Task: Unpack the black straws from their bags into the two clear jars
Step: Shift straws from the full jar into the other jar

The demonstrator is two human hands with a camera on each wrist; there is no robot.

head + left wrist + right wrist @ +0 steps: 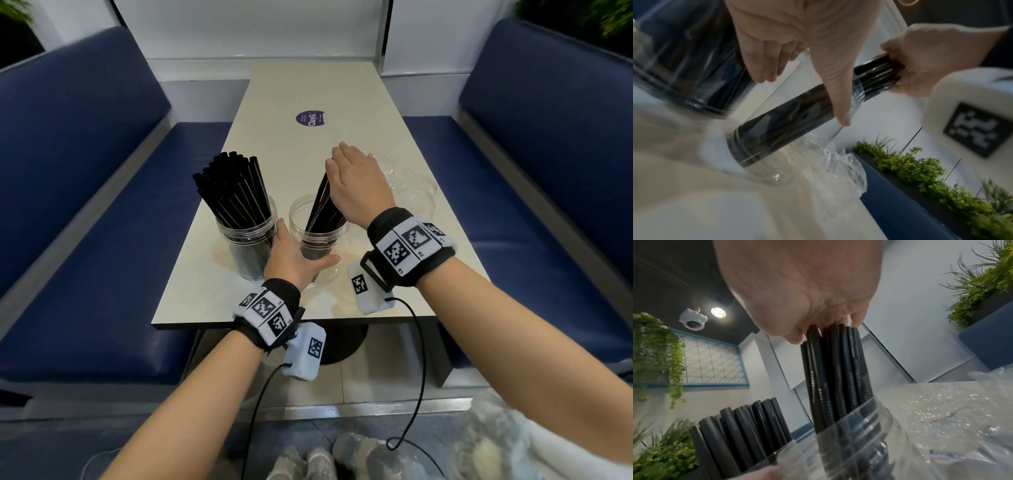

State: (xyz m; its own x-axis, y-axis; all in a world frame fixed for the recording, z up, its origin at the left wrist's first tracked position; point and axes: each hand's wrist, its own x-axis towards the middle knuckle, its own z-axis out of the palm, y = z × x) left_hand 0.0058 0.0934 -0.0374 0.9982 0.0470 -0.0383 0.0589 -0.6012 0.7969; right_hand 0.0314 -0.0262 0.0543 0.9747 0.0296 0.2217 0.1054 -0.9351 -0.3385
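Two clear jars stand near the front of the table (308, 85). The left jar (246, 246) is packed with black straws (233, 185). My left hand (301, 255) holds the right jar (320, 236), with its thumb (838, 97) across the jar's front and its fingers (760, 65) between the two jars. My right hand (352, 181) grips the top of a bundle of black straws (838, 369) from above. The bundle leans in the right jar (869, 415) with its lower ends inside. The jar's bottom is hidden behind my left hand in the head view.
Crumpled clear plastic bags (411, 185) lie on the table right of the jars, just behind my right wrist. A round purple sticker (310, 118) marks the table's middle. Blue benches (85, 171) flank the table on both sides.
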